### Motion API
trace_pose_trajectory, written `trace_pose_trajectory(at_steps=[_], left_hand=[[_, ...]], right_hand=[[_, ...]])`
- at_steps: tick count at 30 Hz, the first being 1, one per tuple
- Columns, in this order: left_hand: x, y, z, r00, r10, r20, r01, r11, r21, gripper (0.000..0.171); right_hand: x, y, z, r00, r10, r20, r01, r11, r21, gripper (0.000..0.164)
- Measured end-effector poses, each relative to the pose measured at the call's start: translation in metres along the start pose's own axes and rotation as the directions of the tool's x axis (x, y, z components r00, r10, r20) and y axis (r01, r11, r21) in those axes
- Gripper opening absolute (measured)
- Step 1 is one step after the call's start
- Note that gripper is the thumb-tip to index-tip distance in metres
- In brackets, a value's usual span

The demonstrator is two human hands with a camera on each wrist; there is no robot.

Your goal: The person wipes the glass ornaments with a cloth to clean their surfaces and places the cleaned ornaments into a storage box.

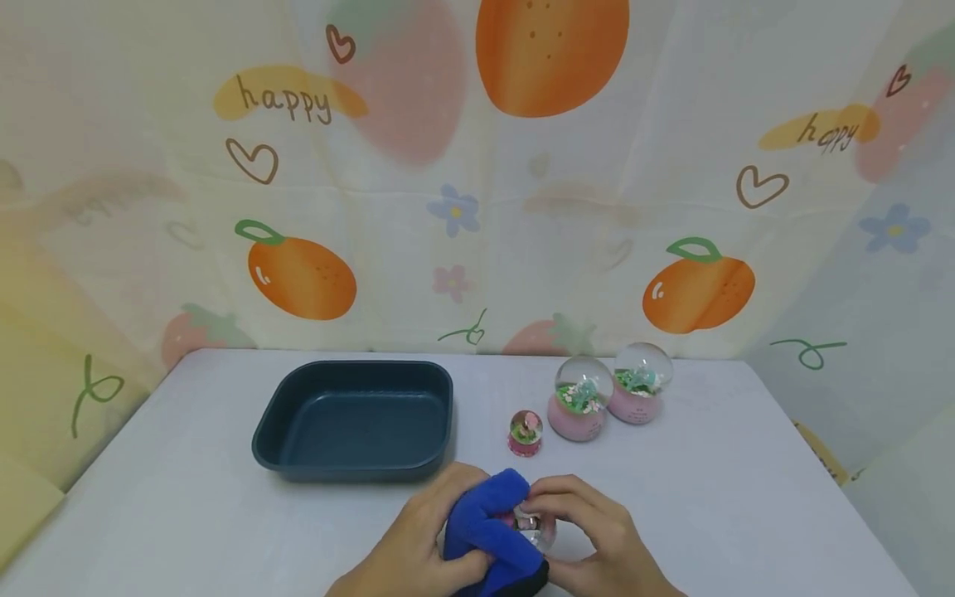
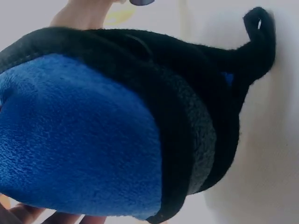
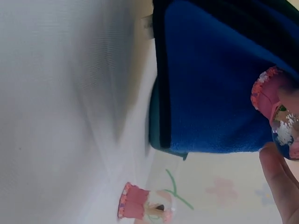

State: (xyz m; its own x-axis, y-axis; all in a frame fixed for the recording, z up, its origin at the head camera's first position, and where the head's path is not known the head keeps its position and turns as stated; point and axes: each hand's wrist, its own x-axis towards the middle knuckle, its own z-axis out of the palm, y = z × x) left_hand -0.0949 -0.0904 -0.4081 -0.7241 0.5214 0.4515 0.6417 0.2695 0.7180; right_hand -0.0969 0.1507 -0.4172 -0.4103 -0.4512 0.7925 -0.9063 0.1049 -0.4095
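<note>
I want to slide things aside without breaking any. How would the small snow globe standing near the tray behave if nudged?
The small globe looks like a glass dome on a narrow pink base, so probably fragile and easily tipped. Once over, its round dome would likely roll across the smooth table.

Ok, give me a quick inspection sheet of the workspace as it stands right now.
Surface: pale table, bare around the hands.
Job's things: small snow globe held with blue cloth against it.
Clutter: dark blue tray left; tiny globe and two larger pink-based globes behind.
Grippers: left hand grips the cloth; right hand holds the small snow globe.
Cables: nothing seen.
Surroundings: fruit-print curtain behind and at the sides.
</note>
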Motion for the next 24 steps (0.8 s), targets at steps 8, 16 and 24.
trace_pose_trajectory(at_steps=[8, 16, 24], left_hand=[[0.001, -0.004, 0.001, 0.979, 0.154, -0.137, -0.152, 0.988, 0.030, 0.034], [0.001, -0.005, -0.002, 0.986, 0.116, -0.121, -0.121, 0.992, -0.040, 0.035], [0.000, 0.000, -0.004, 0.991, -0.094, 0.094, 0.103, 0.991, -0.088, 0.049]], right_hand=[[0.000, -0.001, 0.002, 0.999, 0.016, 0.046, -0.017, 0.999, 0.035, 0.033], [0.003, -0.001, -0.001, 0.998, -0.034, 0.045, 0.033, 0.999, 0.025, 0.026], [0.013, -0.004, -0.005, 0.990, -0.137, 0.033, 0.137, 0.991, -0.002, 0.019]])
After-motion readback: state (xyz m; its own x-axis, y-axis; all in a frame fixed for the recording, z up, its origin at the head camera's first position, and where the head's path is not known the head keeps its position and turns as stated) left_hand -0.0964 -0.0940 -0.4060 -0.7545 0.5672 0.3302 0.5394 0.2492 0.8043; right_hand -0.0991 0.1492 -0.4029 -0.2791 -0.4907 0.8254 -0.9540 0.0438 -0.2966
